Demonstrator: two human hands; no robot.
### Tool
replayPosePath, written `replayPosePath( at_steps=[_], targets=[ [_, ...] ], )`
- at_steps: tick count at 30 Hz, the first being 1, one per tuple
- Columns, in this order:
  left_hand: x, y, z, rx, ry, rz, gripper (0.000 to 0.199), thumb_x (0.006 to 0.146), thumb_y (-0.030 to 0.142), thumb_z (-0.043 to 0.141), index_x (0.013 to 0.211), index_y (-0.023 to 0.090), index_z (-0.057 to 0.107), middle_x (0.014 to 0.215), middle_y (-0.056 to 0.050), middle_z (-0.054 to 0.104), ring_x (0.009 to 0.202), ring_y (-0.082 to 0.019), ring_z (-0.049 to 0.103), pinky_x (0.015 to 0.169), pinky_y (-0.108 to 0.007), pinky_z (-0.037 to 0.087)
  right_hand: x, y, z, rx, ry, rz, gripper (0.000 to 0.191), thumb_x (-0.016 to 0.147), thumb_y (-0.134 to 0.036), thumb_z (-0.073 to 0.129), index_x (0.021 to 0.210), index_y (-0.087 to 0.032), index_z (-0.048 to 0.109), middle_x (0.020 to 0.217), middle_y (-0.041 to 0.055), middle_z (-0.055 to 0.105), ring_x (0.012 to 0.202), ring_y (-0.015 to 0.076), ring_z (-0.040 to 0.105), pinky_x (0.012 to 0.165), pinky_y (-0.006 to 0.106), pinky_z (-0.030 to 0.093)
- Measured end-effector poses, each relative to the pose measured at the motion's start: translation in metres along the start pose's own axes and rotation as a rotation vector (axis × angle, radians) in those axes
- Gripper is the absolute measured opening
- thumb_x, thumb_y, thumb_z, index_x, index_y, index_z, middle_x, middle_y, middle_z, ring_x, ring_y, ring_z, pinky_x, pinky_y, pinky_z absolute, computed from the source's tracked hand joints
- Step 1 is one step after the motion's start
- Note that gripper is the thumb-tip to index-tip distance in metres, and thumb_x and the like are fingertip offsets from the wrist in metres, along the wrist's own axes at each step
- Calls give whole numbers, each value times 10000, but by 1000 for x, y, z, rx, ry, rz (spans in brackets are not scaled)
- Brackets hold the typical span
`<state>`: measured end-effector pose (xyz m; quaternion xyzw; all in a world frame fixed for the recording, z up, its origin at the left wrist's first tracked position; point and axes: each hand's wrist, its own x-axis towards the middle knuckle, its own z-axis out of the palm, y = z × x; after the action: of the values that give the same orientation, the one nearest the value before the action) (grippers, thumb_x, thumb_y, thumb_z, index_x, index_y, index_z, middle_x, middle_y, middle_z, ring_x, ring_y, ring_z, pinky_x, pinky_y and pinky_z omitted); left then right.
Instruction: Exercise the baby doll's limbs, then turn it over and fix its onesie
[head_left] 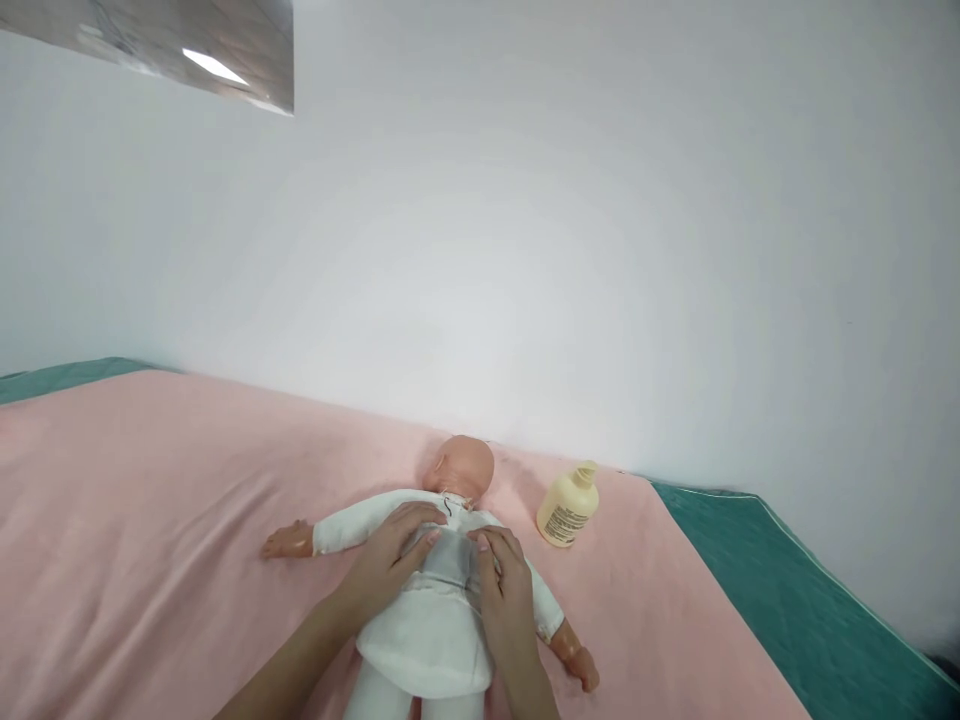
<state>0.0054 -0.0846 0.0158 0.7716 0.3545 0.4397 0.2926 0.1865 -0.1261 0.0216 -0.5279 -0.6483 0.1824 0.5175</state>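
A baby doll (431, 640) with a white cloth body lies on a pink sheet, its bare head toward the wall and both arms spread out. It seems to lie face down, as no face shows. My left hand (391, 560) rests on the left side of the doll's upper torso, fingers stretched out. On the right side of the torso lies my right hand (506, 580), its fingers slightly bent and holding nothing. Between the hands a grey patch (448, 556) shows on the torso. The doll's lower legs run out of the frame.
A pale yellow pump bottle (568, 508) stands upright right of the doll's head. The pink sheet (187, 500) has folds at left and covers a green mat (795, 580). A white wall (480, 250) rises behind. A shiny panel (165, 45) hangs at upper left.
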Motion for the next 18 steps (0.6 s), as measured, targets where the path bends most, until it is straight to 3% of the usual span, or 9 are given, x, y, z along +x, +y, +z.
replayPosePath(
  at_steps=[6,11,14,18],
  targets=[
    [1,-1,3,93,-65,-4,257,965,380,413,999,209,602,1065,-67,649,1039,-227,566,949,-391,424,16,4,16,-118,-105,18,341,979,-330,349,803,-202,612,897,79,639,925,238,545,851,377,399],
    [4,1,5,135,-94,-7,269,967,377,404,996,214,615,1007,-62,661,983,-231,578,911,-401,447,10,14,22,-106,-96,41,325,976,-319,363,803,-204,613,891,81,638,896,239,544,834,386,409],
    [3,-2,7,154,-84,12,255,968,368,407,1003,215,609,1037,-62,657,1010,-228,573,930,-402,445,6,14,20,-78,-83,13,302,976,-325,375,872,-210,634,939,76,637,937,230,550,865,381,420],
    [-1,-8,8,177,-42,38,277,967,349,404,1157,229,565,1199,-69,612,1138,-230,536,1007,-408,413,1,14,17,-67,-65,-55,240,959,-325,443,1073,-233,633,1139,77,598,1117,227,501,993,388,381]
  ],
)
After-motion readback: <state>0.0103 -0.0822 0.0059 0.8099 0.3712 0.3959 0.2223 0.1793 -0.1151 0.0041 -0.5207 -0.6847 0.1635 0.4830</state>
